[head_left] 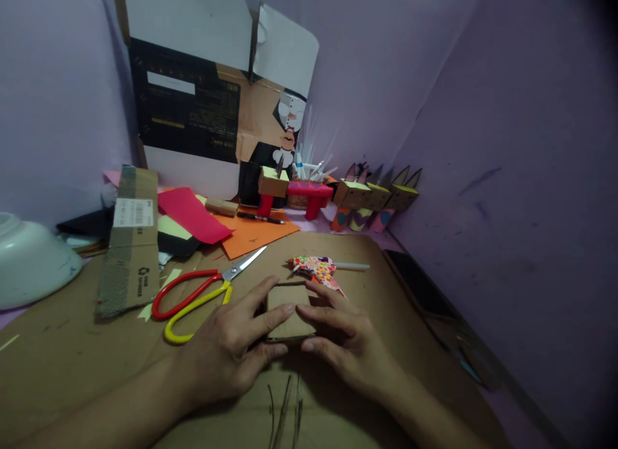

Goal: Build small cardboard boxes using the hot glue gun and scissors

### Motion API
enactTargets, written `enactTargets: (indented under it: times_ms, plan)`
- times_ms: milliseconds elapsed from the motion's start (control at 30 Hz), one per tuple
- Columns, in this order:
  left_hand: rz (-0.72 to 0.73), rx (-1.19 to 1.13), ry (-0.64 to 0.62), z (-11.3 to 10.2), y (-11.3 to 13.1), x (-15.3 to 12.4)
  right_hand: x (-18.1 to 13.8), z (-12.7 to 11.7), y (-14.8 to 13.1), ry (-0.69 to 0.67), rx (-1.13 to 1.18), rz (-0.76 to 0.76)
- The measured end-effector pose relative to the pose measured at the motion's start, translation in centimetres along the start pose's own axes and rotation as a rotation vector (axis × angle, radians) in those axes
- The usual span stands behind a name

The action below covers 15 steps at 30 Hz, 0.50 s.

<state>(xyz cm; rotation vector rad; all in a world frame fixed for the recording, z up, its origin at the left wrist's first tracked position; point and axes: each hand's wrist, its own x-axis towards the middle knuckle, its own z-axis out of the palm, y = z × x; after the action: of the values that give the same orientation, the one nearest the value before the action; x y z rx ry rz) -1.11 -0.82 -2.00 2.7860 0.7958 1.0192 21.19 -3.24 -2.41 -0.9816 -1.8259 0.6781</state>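
A small square piece of brown cardboard (288, 310) lies on a large cardboard sheet (367, 268) covering the desk. My left hand (232, 346) grips its left side, thumb behind and fingers over the front edge. My right hand (345, 343) presses on its right side, fingers curled against the edge. Just behind the piece lies a glue gun (316, 268) wrapped in flowery paper, with a glue stick poking out to the right. Scissors (203, 294) with red and yellow handles lie to the left, close to my left hand.
A white bowl (29, 259) sits at the far left beside a cardboard strip (130, 243). Red (193, 214) and orange paper (251, 233), a pen (261, 218), small paper-craft boxes (376, 194) and a printed carton (207, 101) stand at the back. A dark phone (420, 285) lies at the right by the purple wall.
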Motion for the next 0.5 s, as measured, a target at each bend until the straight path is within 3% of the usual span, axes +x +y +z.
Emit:
enactTargets:
  times_ms: [333, 500]
  plan:
    - [0.022, -0.003, 0.013, 0.03, -0.12, 0.27, -0.42, 0.26, -0.14, 0.038, -0.033, 0.019]
    - [-0.033, -0.039, 0.040, 0.35, -0.12, 0.11, -0.45, 0.37, -0.43, 0.035, -0.038, 0.021]
